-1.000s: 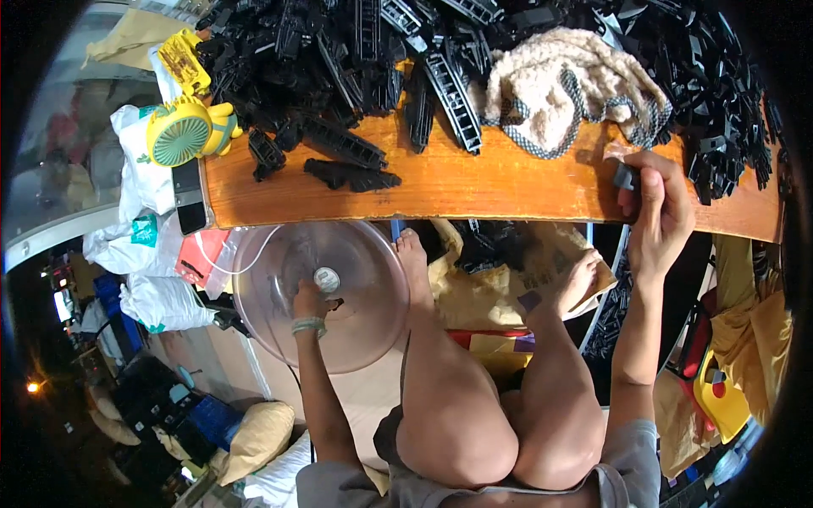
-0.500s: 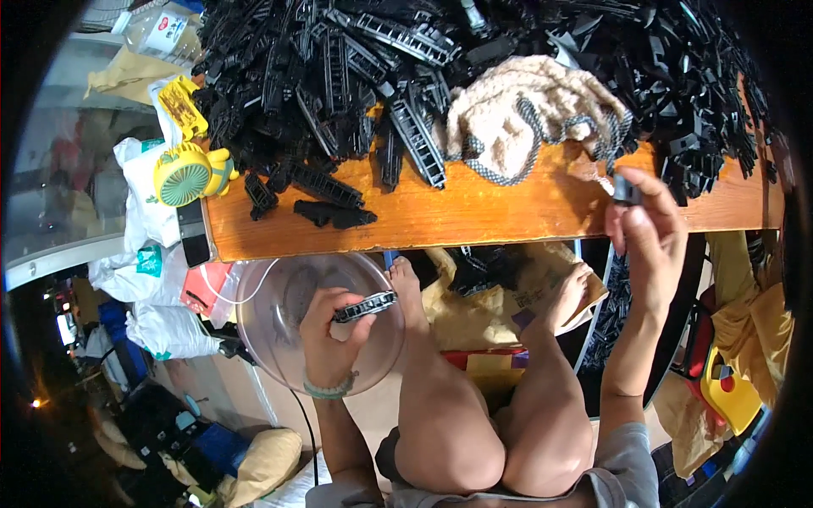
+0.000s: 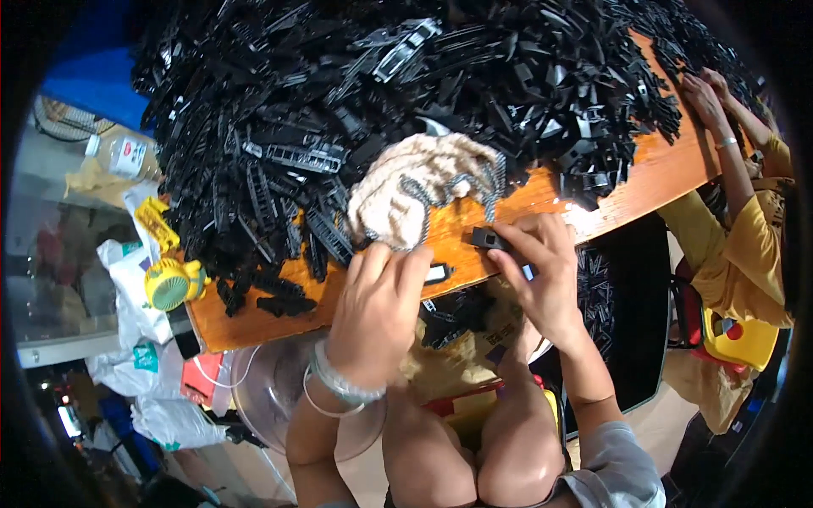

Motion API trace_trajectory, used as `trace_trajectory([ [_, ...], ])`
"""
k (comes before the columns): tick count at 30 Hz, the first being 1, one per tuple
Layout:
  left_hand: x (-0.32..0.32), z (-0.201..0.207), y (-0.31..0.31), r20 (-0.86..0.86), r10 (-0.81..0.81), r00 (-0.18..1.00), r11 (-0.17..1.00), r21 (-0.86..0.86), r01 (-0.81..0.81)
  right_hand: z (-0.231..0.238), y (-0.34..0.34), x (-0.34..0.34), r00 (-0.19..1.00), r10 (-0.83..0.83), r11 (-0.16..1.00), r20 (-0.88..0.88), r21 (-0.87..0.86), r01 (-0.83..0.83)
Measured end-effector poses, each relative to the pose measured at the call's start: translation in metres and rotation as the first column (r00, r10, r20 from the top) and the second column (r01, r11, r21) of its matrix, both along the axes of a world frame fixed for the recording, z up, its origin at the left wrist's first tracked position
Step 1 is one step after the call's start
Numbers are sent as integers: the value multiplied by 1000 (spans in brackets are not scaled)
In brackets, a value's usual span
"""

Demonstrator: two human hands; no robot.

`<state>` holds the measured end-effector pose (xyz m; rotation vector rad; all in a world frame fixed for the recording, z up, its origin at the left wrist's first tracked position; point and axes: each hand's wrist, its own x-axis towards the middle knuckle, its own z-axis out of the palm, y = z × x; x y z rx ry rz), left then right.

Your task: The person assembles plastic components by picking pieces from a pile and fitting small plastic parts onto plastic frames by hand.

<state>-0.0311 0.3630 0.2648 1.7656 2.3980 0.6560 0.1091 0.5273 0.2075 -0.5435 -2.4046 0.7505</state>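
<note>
My right hand (image 3: 546,275) pinches a small black plastic block (image 3: 487,239) between thumb and fingertips, just over the wooden table. My left hand (image 3: 373,309) is closed at the table's front edge, with its fingers bent downward. Out of its right side sticks the end of a narrow black plastic part (image 3: 438,273) with a pale upper face; my fingers hide the rest. Right behind both hands lies a crumpled cream cloth (image 3: 423,186) with a dark checked border. Loose black slotted strips (image 3: 326,233) lie beside the cloth on the left.
A large heap of black plastic parts (image 3: 474,76) covers the back of the wooden table (image 3: 610,216). A yellow fan (image 3: 172,284) stands at the left end. Below are a clear tub (image 3: 267,406) and a paper-lined box (image 3: 449,364). At far right, another person's hands (image 3: 707,93) reach to the parts.
My left hand has risen from above the tub to the table edge with its part. My right hand has moved left with the block. The view has turned, bringing another person in at right.
</note>
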Motion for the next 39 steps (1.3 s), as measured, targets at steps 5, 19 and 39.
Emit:
trace_trajectory([
  [5,-12,-19,1,155,17,988,985,169,-43,3,3,0,999,28,998,18,49,-29],
  [19,-3,-31,-9,120,96,988,979,169,-116,5,10,1,998,20,994,-64,-111,-27],
  [39,13,-53,37,147,-101,984,933,356,43,2,-7,20,996,35,999,-78,-37,-38],
])
